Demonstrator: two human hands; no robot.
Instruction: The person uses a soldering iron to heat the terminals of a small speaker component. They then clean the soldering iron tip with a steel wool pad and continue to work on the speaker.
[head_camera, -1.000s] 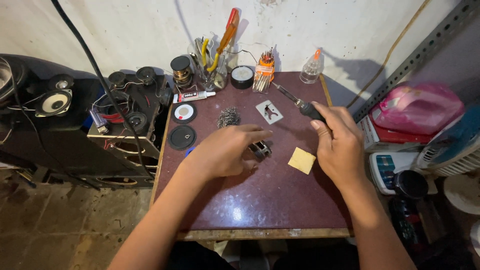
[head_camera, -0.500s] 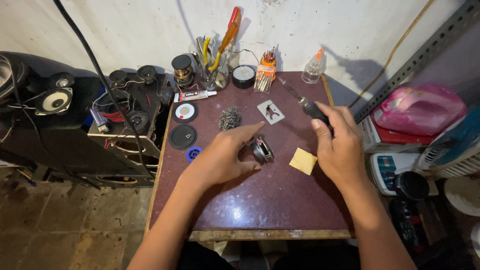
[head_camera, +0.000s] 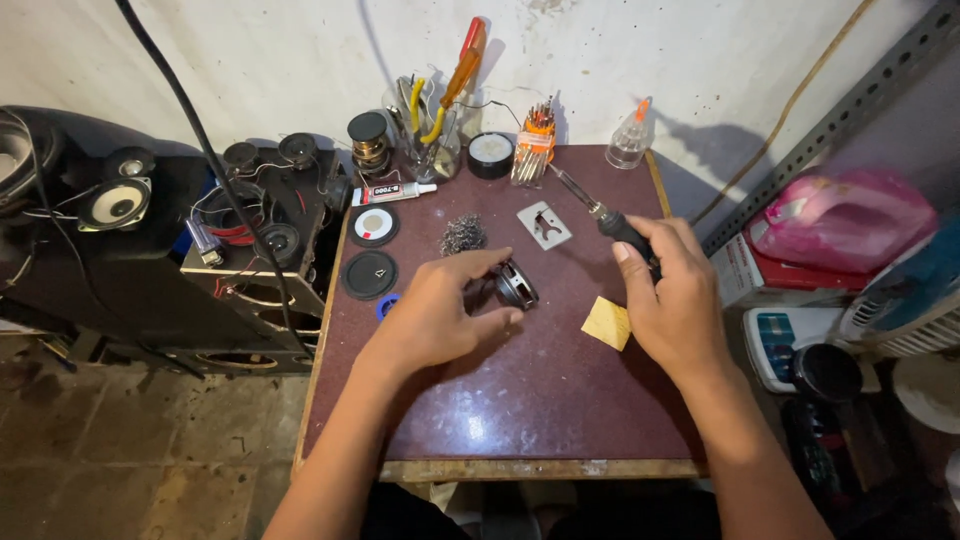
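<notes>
My left hand (head_camera: 445, 315) holds a small round speaker driver (head_camera: 516, 284) tilted on its edge near the middle of the dark red table (head_camera: 520, 400). Thumb and fingers pinch it from both sides. My right hand (head_camera: 672, 295) is closed around the black handle of a soldering iron (head_camera: 612, 222), whose metal tip points to the far left. A yellow sponge pad (head_camera: 607, 323) lies just left of my right hand. A wad of metal wool (head_camera: 463, 235) and a small grey metal stand (head_camera: 544, 224) sit beyond the speaker.
Two black speaker cones (head_camera: 371, 250) lie at the table's left edge with a glue tube (head_camera: 392, 192). A jar of pliers and screwdrivers (head_camera: 432, 130), a tape roll (head_camera: 490, 155), a bit holder (head_camera: 536, 140) and a squeeze bottle (head_camera: 630, 140) line the wall. Speaker boxes (head_camera: 150, 230) stand left.
My left hand has lifted off the speaker driver and turned it up on edge, drawing back slightly. My right hand has stayed on the soldering iron.
</notes>
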